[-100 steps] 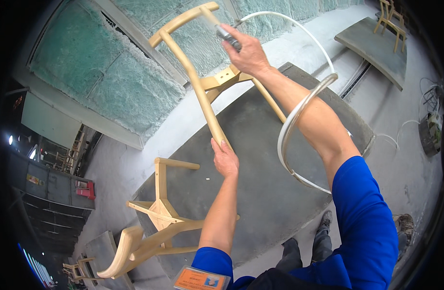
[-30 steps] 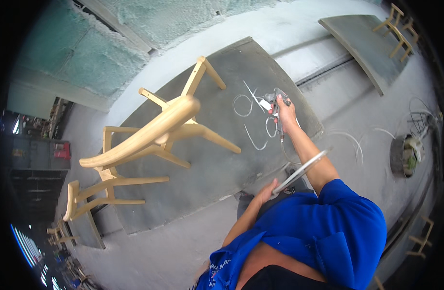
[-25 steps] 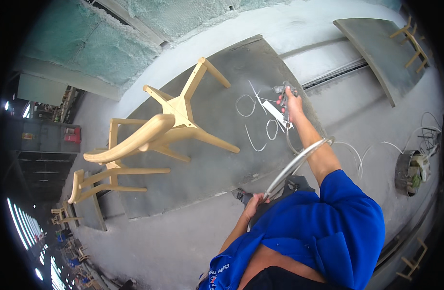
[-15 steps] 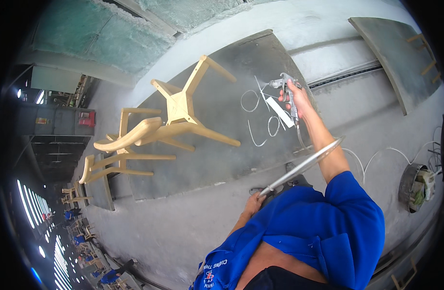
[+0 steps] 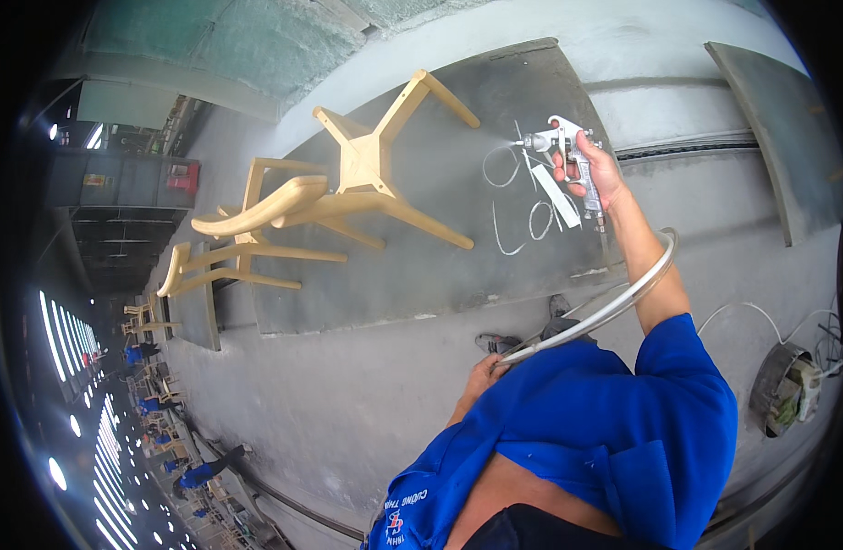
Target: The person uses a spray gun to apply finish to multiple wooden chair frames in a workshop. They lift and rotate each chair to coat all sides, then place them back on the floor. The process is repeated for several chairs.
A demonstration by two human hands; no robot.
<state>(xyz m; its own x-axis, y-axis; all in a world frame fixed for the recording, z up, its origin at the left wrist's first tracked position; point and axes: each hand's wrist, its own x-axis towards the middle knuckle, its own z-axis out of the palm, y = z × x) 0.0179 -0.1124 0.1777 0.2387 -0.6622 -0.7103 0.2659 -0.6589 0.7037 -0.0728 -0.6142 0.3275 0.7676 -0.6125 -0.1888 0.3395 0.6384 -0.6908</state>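
My right hand (image 5: 601, 174) is closed round the handle of a metal spray gun (image 5: 561, 139), and a faint mist leaves its nozzle toward the left. Low in front of my body, my left hand (image 5: 482, 378) grips a pale hose (image 5: 591, 317) that loops up over my right forearm. To the left of the gun is a light wooden chair frame (image 5: 364, 163), its legs pointing outward and a curved backrest on its left side. A second wooden chair (image 5: 247, 252) partly overlaps it. Below the gun, a white strip (image 5: 557, 197) and several thin pale loops lie on a grey board (image 5: 421, 266).
Another grey board (image 5: 774, 137) stands at the far right. A round bin (image 5: 777, 385) with rags and a trailing thin hose sits at the lower right. Beyond the left side, people in blue work among rows of chairs. My shoes (image 5: 496, 343) are below the board's near edge.
The whole view has shifted, so chairs, board and gun appear farther right and higher. The gun stays held in my right hand, still misting, and the hose has sagged into a curve.
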